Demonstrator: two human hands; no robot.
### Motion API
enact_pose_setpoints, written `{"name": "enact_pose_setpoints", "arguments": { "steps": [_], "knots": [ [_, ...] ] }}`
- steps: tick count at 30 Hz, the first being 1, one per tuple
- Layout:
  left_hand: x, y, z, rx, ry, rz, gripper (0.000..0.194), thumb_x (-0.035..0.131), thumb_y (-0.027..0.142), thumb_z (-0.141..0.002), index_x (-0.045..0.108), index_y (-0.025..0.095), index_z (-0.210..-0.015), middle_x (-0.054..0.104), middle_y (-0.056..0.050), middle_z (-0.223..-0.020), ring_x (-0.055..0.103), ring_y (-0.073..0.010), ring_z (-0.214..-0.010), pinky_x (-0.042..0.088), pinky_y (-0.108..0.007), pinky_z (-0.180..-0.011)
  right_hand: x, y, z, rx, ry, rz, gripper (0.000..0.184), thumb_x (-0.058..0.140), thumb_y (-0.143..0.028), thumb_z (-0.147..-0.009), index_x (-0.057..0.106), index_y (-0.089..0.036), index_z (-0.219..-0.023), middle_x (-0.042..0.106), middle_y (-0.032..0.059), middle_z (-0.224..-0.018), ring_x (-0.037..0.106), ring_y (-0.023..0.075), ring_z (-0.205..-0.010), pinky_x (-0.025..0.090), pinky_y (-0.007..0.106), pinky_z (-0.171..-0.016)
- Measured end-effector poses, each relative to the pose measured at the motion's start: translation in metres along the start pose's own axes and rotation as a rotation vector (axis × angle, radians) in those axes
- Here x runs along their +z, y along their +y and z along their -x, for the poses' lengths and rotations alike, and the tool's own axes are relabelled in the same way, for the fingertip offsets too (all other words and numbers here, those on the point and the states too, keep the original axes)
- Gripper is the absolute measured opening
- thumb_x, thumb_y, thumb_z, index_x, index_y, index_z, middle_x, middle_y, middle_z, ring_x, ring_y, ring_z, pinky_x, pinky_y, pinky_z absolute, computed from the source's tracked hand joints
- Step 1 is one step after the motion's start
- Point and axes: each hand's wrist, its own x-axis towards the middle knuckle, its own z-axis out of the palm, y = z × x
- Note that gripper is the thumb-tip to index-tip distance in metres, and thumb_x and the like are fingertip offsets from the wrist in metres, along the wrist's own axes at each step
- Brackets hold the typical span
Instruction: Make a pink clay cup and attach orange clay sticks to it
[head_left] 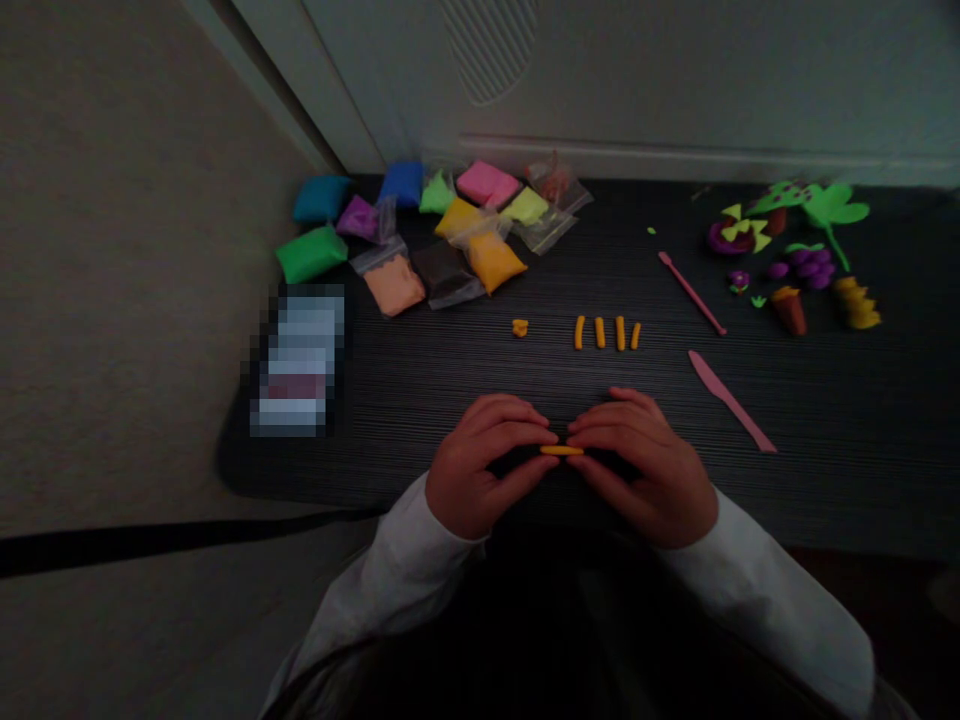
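Between my two hands is a thin orange clay roll [562,451], lying level from side to side. My left hand [484,462] pinches its left end between thumb and fingers. The right end is pinched the same way by my right hand [651,468]. Beyond the hands, several short orange clay sticks [600,333] stand in a row on the dark table [420,400]. A small orange clay lump [520,328] lies left of that row.
Bags of coloured clay [442,272] cover the back left. A phone-like device [300,362], blurred out, lies at the left edge. To the right are a pink clay knife [729,398], a thin pink tool [691,292] and finished clay figures [810,265]. A pale panel [675,80] rises behind.
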Motion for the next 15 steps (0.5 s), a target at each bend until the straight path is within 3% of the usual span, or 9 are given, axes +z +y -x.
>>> {"name": "enact_pose_setpoints", "arguments": {
  "steps": [15],
  "knots": [
    [-0.0011, 0.0039, -0.0024, -0.025, 0.000, 0.000, 0.014, 0.066, 0.016, -0.067, 0.064, 0.016, -0.081, 0.066, -0.006, -0.083, 0.059, -0.0174, -0.086, 0.049, -0.035, -0.080, 0.0030, -0.0017, -0.0007, -0.006, 0.010, 0.017, 0.013, 0.059, -0.019, -0.075, 0.059, -0.021, -0.087, 0.068, 0.0012, -0.086, 0.062, 0.0145, -0.084, 0.036, 0.041, -0.094]
  ]
}}
